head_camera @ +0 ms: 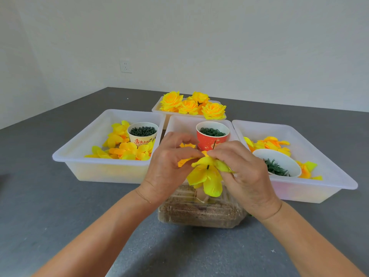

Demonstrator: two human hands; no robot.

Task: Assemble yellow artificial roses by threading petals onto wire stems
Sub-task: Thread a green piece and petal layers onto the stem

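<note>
A half-built yellow rose (207, 176) hangs between both hands above the table's middle, its petals drooping and a dark wire stem (208, 167) poking through the petal centre. My left hand (167, 164) pinches the petals from the left with thumb and fingers. From the right, my right hand (241, 168) pinches the same petals at the top. Several finished yellow roses (191, 105) lie in the far tray (156, 108).
The left tray (79, 154) holds loose petals and a cup of dark green parts (142, 131). A red cup (212, 136) stands in the middle tray. In the right tray (329, 172) are petals and a white bowl (279, 162). A clear plastic box (199, 212) sits under my hands.
</note>
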